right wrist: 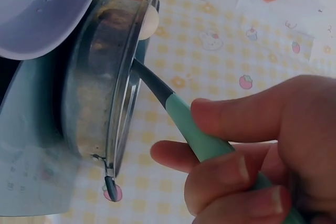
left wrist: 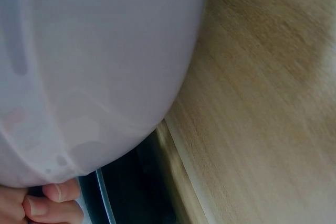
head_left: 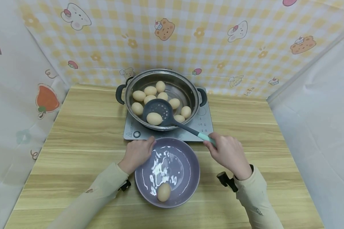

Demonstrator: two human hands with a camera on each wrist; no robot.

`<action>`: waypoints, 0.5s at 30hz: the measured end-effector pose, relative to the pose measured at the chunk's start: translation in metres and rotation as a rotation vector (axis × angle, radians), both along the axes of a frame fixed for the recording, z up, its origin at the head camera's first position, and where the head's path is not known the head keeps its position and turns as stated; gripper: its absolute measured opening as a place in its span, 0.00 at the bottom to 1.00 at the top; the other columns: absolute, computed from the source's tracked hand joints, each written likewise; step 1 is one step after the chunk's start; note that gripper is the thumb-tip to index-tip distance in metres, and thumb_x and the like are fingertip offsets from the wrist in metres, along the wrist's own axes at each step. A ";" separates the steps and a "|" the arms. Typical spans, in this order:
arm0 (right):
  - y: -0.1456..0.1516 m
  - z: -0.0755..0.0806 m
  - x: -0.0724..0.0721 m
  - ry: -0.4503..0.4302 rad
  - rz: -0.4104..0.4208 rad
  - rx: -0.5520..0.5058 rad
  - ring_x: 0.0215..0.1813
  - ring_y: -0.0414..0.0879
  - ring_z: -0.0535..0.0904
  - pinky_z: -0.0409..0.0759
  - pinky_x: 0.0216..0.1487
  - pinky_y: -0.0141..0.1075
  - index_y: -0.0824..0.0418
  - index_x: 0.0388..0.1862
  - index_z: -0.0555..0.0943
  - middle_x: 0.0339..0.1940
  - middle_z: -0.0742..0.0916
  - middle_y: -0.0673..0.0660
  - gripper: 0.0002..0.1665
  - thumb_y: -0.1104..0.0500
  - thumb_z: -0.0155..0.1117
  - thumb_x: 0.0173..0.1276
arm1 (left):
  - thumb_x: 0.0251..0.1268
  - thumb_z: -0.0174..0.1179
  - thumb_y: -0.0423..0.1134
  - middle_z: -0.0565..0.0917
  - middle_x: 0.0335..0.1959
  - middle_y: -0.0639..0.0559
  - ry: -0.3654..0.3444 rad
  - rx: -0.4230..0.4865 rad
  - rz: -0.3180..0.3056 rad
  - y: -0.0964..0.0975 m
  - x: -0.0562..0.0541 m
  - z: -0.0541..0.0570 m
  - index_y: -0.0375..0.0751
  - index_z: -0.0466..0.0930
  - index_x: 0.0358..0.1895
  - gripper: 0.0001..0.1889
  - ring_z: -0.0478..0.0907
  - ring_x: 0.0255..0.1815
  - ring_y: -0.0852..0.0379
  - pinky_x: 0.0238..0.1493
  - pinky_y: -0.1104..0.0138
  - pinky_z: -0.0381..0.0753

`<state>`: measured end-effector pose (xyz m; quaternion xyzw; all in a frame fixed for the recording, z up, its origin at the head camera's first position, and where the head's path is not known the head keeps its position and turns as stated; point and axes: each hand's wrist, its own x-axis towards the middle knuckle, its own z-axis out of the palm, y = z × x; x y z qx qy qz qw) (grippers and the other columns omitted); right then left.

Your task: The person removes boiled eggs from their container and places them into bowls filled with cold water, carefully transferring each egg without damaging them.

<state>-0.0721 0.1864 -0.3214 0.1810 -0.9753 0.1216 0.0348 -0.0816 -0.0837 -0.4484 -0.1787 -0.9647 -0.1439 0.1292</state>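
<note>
The right grip (head_left: 228, 154) is curled round the ladle (head_left: 168, 111), the left grip (head_left: 139, 153) pinches the bowl (head_left: 187, 181) by its rim, and the ladle's egg (head_left: 154, 119), above the pot's (head_left: 189, 86) near side, could roll off if tilted.

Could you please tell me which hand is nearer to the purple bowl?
The left hand: it grips the purple bowl by its rim. The right hand is apart from it, to the bowl's right, holding the skimmer.
</note>
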 end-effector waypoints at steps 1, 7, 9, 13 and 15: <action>0.001 0.000 0.000 -0.018 0.003 -0.004 0.11 0.39 0.59 0.56 0.13 0.33 0.60 0.25 0.76 0.09 0.66 0.47 0.09 0.57 0.63 0.60 | 0.64 0.52 0.44 0.58 0.04 0.55 -0.002 0.000 0.001 0.000 0.000 0.000 0.44 0.68 0.26 0.11 0.62 0.06 0.53 0.07 0.63 0.55; 0.007 0.004 -0.002 -0.120 0.023 -0.055 0.12 0.37 0.59 0.58 0.15 0.31 0.60 0.24 0.74 0.10 0.66 0.47 0.10 0.58 0.59 0.64 | 0.64 0.52 0.44 0.58 0.04 0.56 -0.001 -0.003 -0.004 0.000 0.000 0.000 0.44 0.68 0.26 0.11 0.61 0.06 0.54 0.07 0.64 0.55; 0.011 0.006 -0.001 -0.142 0.022 -0.080 0.12 0.36 0.57 0.58 0.16 0.30 0.60 0.24 0.74 0.10 0.65 0.46 0.11 0.57 0.58 0.64 | 0.64 0.52 0.44 0.57 0.04 0.56 -0.005 -0.003 -0.004 0.000 0.000 0.000 0.44 0.68 0.26 0.11 0.59 0.06 0.55 0.07 0.64 0.55; 0.019 0.011 0.001 -0.170 0.016 -0.121 0.12 0.35 0.55 0.57 0.16 0.30 0.59 0.23 0.73 0.09 0.62 0.45 0.11 0.58 0.58 0.65 | 0.64 0.52 0.44 0.57 0.04 0.56 -0.017 -0.002 0.001 0.000 0.000 -0.001 0.44 0.69 0.26 0.11 0.60 0.06 0.54 0.07 0.64 0.55; 0.024 0.013 0.003 -0.191 0.013 -0.138 0.12 0.35 0.54 0.57 0.16 0.29 0.59 0.23 0.74 0.09 0.61 0.45 0.10 0.58 0.58 0.65 | 0.64 0.52 0.44 0.58 0.04 0.55 -0.020 0.001 0.006 0.000 0.000 -0.001 0.44 0.69 0.26 0.11 0.61 0.07 0.53 0.08 0.64 0.55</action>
